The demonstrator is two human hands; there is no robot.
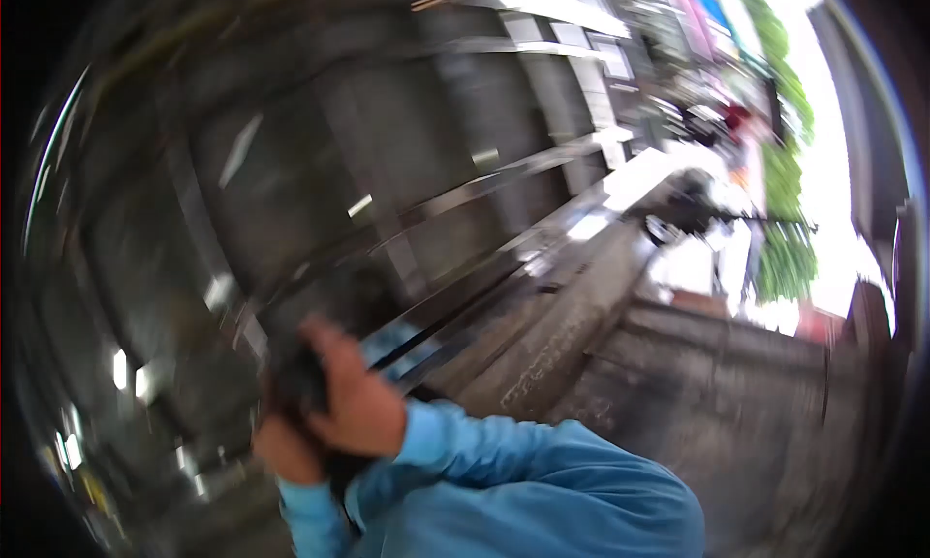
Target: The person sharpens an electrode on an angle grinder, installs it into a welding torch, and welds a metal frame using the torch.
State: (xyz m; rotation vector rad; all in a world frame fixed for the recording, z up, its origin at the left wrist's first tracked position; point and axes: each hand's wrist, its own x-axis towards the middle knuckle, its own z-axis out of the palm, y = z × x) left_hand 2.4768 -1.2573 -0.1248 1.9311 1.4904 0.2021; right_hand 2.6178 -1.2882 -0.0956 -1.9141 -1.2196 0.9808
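Observation:
Motion blur smears much of the view, and the scene appears strongly tilted. My right hand, in a light blue sleeve, is closed around a dark, blurred object, with one finger or thumb stretched along it. Just below, my left hand is closed against the lower side of the same dark object. Its kind cannot be made out. Both hands are close together, beside a long metal bar of a frame. The fingertips are mostly hidden behind the object.
A large frame of crossing metal bars fills the left and middle. Grey concrete flooring lies to the lower right. A dark blurred item, perhaps a machine, stands farther off. Green foliage and bright sky show at the right.

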